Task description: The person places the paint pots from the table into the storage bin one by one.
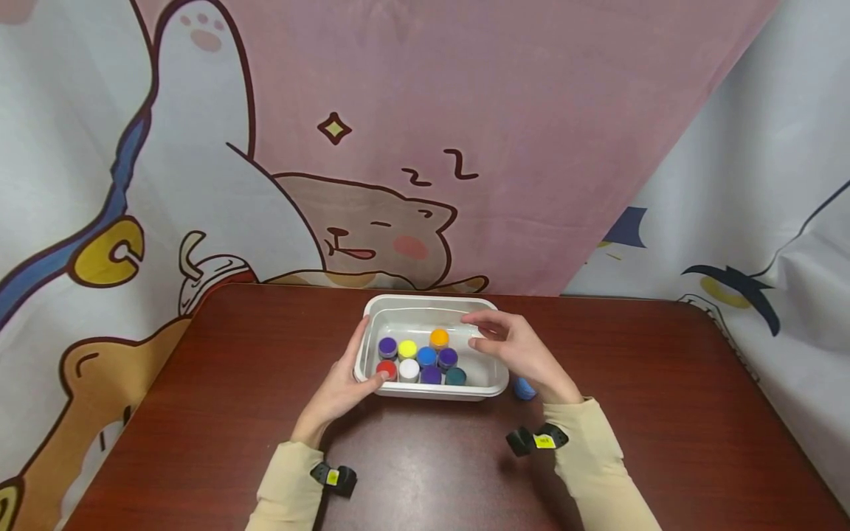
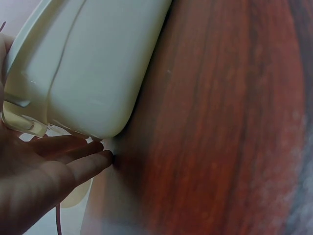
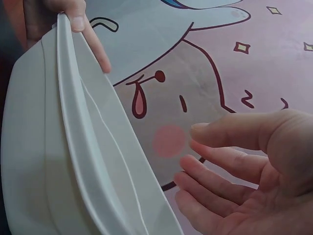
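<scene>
A white plastic tub (image 1: 432,302) stands on the table, holding several small round pots with coloured tops. Among them are an orange pot (image 1: 439,338), a yellow pot (image 1: 407,349), a white pot (image 1: 408,370), a red pot (image 1: 386,369) and a teal pot (image 1: 455,377). My left hand (image 1: 341,387) grips the tub's left end, thumb over the front rim near the red pot, fingers along the outer wall. Over the tub's right end hovers my right hand (image 1: 521,354), its fingers and thumb parted around nothing, as the right wrist view (image 3: 234,171) also shows.
A small blue object (image 1: 524,389) lies on the table just outside the tub's right front corner, partly under the right wrist. The brown wooden table (image 1: 425,472) reaches back to a printed cartoon curtain (image 1: 531,147) close behind the tub.
</scene>
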A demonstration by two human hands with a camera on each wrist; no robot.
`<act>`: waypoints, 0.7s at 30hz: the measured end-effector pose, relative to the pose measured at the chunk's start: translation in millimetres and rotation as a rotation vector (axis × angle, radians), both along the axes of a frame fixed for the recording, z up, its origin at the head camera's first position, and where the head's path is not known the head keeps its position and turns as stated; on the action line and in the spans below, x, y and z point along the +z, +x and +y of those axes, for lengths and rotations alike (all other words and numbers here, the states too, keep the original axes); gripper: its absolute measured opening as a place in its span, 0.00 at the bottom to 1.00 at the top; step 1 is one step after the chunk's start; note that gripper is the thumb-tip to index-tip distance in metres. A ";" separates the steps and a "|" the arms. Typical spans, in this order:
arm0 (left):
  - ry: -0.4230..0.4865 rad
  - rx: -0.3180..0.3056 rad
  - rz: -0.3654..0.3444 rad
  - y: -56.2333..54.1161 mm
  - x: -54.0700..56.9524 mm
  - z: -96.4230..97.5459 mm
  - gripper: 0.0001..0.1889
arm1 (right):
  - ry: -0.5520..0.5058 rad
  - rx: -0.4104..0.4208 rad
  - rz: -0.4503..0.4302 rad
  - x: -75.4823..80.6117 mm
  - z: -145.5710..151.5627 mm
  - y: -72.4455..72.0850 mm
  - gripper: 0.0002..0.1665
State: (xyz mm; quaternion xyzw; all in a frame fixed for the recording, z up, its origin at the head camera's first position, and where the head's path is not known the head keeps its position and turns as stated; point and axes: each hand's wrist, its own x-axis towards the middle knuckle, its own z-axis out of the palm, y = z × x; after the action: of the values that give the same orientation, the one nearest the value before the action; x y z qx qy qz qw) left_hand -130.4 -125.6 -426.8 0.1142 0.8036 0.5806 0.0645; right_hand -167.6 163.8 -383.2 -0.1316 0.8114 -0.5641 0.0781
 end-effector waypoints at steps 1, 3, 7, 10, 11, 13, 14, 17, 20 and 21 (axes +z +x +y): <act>0.000 -0.001 0.001 0.0 0.0 0.0 0.48 | 0.005 -0.006 -0.004 0.3 2.1 1.1 0.20; 0.000 0.000 0.004 0.1 0.1 0.1 0.48 | 0.006 -0.015 -0.015 0.7 6.4 3.0 0.20; -0.002 0.003 0.006 0.3 0.6 0.5 0.48 | -0.001 -0.030 -0.029 -0.3 15.5 6.6 0.21; -0.006 0.005 0.004 0.4 0.6 0.5 0.48 | -0.013 -0.044 -0.032 -2.8 22.7 9.0 0.21; -0.007 0.005 0.004 0.5 0.6 0.5 0.48 | -0.019 -0.049 -0.033 -3.9 25.1 9.9 0.21; -0.008 0.005 0.005 0.5 0.5 0.3 0.48 | -0.029 -0.059 -0.037 -6.2 30.3 11.9 0.21; -0.008 0.005 0.006 0.6 0.5 0.3 0.48 | -0.030 -0.066 -0.037 -7.2 32.8 12.9 0.21; -0.005 0.004 0.005 0.6 0.5 0.1 0.48 | -0.042 -0.081 -0.037 -10.7 40.5 16.6 0.22; 0.000 0.001 0.004 0.5 0.6 0.1 0.48 | -0.032 -0.104 -0.035 -14.6 47.9 20.1 0.22; 0.000 0.000 0.004 0.3 0.5 -0.1 0.48 | -0.030 -0.112 -0.039 -16.1 50.2 21.2 0.22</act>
State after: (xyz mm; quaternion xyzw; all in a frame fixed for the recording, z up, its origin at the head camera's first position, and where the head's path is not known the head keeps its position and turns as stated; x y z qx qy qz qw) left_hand -130.1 -125.7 -426.2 0.1154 0.8037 0.5803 0.0627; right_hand -146.4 214.0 -399.3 -0.0761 0.8071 -0.5823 0.0601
